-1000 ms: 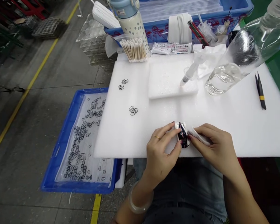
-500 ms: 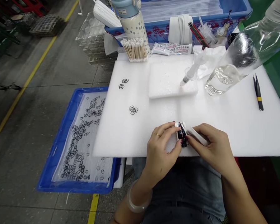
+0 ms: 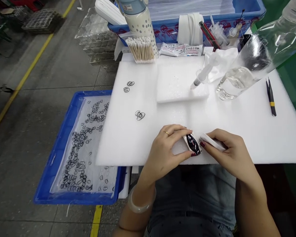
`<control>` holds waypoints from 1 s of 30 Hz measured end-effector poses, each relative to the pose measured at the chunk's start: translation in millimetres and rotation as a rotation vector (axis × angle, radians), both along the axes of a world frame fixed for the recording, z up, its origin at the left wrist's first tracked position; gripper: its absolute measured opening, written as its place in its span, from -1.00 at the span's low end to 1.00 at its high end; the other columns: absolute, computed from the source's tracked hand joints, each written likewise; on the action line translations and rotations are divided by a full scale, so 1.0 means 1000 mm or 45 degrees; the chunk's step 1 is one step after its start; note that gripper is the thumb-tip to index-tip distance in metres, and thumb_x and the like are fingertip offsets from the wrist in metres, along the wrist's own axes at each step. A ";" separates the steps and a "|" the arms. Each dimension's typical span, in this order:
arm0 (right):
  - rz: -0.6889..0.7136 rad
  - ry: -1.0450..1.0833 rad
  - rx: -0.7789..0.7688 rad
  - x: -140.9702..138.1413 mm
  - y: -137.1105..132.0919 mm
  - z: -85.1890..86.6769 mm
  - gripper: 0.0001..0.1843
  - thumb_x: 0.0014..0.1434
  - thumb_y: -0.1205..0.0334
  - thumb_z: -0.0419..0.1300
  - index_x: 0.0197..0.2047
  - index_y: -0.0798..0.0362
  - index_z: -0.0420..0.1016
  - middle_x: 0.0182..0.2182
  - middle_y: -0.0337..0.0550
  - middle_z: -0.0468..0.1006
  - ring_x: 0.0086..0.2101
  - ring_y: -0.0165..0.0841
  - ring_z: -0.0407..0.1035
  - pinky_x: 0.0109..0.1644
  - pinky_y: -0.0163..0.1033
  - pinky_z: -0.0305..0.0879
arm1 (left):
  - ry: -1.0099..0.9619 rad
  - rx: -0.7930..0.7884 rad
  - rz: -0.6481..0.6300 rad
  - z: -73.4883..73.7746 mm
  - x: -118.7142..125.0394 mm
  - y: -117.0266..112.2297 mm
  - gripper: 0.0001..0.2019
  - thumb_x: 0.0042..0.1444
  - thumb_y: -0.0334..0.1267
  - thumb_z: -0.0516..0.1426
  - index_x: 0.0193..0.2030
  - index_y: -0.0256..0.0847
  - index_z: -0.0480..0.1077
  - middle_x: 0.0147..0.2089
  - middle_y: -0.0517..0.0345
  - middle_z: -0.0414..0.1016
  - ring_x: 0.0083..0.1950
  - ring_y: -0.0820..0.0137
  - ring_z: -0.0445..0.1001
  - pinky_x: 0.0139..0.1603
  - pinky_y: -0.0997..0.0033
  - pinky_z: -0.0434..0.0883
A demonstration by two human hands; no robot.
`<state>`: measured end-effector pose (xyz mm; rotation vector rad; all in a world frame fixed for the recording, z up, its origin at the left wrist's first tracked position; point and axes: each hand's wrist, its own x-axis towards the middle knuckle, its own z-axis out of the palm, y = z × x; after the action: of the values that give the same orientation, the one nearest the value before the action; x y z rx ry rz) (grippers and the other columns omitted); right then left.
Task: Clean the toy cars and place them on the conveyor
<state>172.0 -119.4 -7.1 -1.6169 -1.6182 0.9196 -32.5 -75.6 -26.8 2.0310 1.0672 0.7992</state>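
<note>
My left hand (image 3: pixel 166 149) is closed around a small glossy black part with a white edge (image 3: pixel 193 144), thumb at its near end and fingers at its far end. The part lies tilted close to the front edge of the white foam board (image 3: pixel 128 141). A folded white cloth (image 3: pixel 213 142) is pinched between thumb and fingers of my right hand (image 3: pixel 230 151), just right of the black part. A syringe (image 3: pixel 199 79) leans with its tip on a raised foam block (image 3: pixel 174 82). Thin black rings (image 3: pixel 139 115) lie to the left on the board.
A blue tray (image 3: pixel 43 177) with many black rings sits lower left. Behind the board stand cotton swabs (image 3: pixel 140 49), a dotted bottle (image 3: pixel 144 28) and a blue bin (image 3: pixel 162 31). A clear bottle with liquid (image 3: pixel 236 82) and tweezers (image 3: pixel 270 98) are at right.
The black part has turned in my left hand, now slanting and showing its glossy face. My right hand with the cloth has drawn slightly right, away from it.
</note>
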 end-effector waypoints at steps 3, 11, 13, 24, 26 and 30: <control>0.003 -0.029 0.005 -0.003 0.001 0.000 -0.91 0.26 0.23 0.24 -0.29 0.01 0.55 -0.44 -0.25 0.53 -0.44 -0.41 0.38 -0.40 -0.31 0.23 | -0.038 0.017 0.001 -0.001 0.000 -0.001 -0.70 0.18 -0.33 0.26 0.07 -0.10 0.48 0.05 0.08 0.53 0.14 0.24 0.43 0.18 0.09 0.44; 0.007 -0.061 0.031 -0.007 0.000 -0.001 -0.90 0.24 0.25 0.24 -0.33 0.03 0.52 -0.47 -0.27 0.48 -0.46 -0.42 0.34 -0.41 -0.31 0.19 | -0.039 0.023 0.007 -0.001 -0.001 -0.001 -0.67 0.14 -0.39 0.28 0.06 -0.14 0.49 0.04 0.08 0.53 0.15 0.27 0.42 0.19 0.13 0.43; 0.010 -0.064 0.036 -0.007 0.001 -0.003 -0.90 0.24 0.26 0.25 -0.33 0.03 0.51 -0.47 -0.27 0.48 -0.46 -0.42 0.34 -0.41 -0.31 0.19 | -0.034 0.012 0.012 0.000 0.000 -0.001 -0.67 0.13 -0.40 0.28 0.05 -0.15 0.49 0.03 0.09 0.53 0.14 0.27 0.42 0.20 0.15 0.42; -0.027 0.009 0.050 -0.005 -0.001 -0.005 -0.90 0.27 0.23 0.23 -0.29 0.00 0.54 -0.43 -0.29 0.51 -0.43 -0.43 0.36 -0.37 -0.32 0.22 | 0.028 -0.030 -0.063 0.003 -0.003 0.001 -0.56 0.11 -0.35 0.32 0.14 -0.11 0.43 0.15 0.10 0.49 0.22 0.26 0.37 0.27 0.13 0.38; -0.046 -0.030 0.068 -0.006 -0.001 -0.007 -0.90 0.25 0.20 0.26 -0.29 0.01 0.54 -0.44 -0.28 0.50 -0.43 -0.43 0.35 -0.38 -0.32 0.20 | 0.038 -0.008 -0.089 0.001 -0.004 0.000 -0.48 0.04 -0.28 0.38 0.16 -0.11 0.41 0.19 0.10 0.48 0.25 0.24 0.35 0.29 0.12 0.37; -0.057 -0.167 0.123 -0.011 -0.002 -0.012 -0.85 0.20 0.16 0.32 -0.33 0.05 0.51 -0.47 -0.28 0.45 -0.46 -0.44 0.30 -0.42 -0.31 0.14 | 0.080 0.033 -0.060 0.000 -0.002 -0.001 -0.44 -0.01 -0.28 0.41 0.16 -0.12 0.41 0.16 0.10 0.50 0.23 0.23 0.37 0.27 0.11 0.39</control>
<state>161.0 -120.9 -18.7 -1.6688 -1.6807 0.7140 -34.8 -76.9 -26.8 2.1074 1.0446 0.7328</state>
